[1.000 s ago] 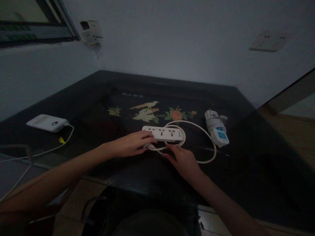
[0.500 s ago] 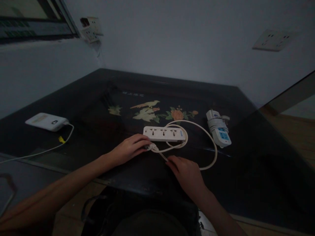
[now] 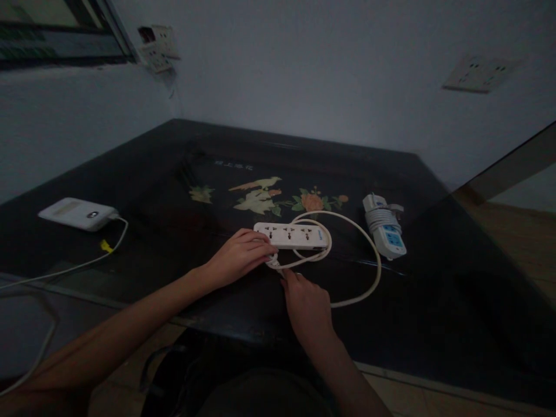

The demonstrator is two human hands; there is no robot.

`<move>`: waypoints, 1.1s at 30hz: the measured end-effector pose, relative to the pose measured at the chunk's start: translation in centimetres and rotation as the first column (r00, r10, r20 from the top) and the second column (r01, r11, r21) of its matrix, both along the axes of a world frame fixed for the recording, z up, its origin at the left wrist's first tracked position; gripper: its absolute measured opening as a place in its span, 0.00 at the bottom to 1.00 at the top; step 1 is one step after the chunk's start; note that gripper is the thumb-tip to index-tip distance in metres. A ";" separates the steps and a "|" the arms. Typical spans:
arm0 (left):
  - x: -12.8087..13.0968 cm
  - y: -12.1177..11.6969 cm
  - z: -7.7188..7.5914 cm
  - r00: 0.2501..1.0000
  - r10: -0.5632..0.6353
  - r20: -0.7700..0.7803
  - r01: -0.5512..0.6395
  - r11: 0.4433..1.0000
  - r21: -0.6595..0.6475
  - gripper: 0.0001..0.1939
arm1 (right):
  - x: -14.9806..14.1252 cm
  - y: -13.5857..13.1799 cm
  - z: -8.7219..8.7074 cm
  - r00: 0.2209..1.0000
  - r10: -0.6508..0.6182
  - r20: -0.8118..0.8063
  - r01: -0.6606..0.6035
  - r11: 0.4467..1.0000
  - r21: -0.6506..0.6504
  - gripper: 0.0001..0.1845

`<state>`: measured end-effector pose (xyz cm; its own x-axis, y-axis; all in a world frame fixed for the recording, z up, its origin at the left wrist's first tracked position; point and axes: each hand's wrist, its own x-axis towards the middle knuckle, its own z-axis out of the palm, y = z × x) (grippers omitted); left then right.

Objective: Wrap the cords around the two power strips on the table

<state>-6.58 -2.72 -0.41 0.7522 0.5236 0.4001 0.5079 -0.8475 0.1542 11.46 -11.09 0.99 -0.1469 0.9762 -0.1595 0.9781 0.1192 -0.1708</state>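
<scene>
A white power strip [image 3: 290,236] with three sockets lies on the dark table. Its cream cord [image 3: 377,272] loops over the strip's right end and out to the right in a wide arc. My left hand [image 3: 243,255] is closed at the strip's near left corner, fingers over the plug [image 3: 273,260] at the cord's end; the prongs are hidden. Just right of it, my right hand [image 3: 306,301] pinches the cord close behind the plug, its fingertips partly hidden by the hand itself.
A second power strip [image 3: 386,229], its grey cord wound around it, lies at the right. On the left is a white power bank-like device [image 3: 78,214] with a cable and yellow tag [image 3: 106,247]. Wall sockets [image 3: 478,74] are on the back wall. The table [image 3: 243,310] has a bird-and-flower picture.
My right hand has moved left along the cord, closer to the plug. My left hand has shifted slightly right, its fingers now further over the plug and strip corner.
</scene>
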 end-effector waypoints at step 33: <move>0.5 0.3 -1.2 0.987 -0.075 -0.144 0.111 0.959 0.261 0.13 | 5.6 -2.6 5.0 0.955 0.293 0.050 -0.272 0.928 -0.255 0.16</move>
<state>-6.09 -2.43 -1.66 0.8478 0.3365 0.4098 0.4255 -0.8929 -0.1471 17.06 -13.68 5.96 -0.3863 0.8262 -0.4100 0.9220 0.3583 -0.1466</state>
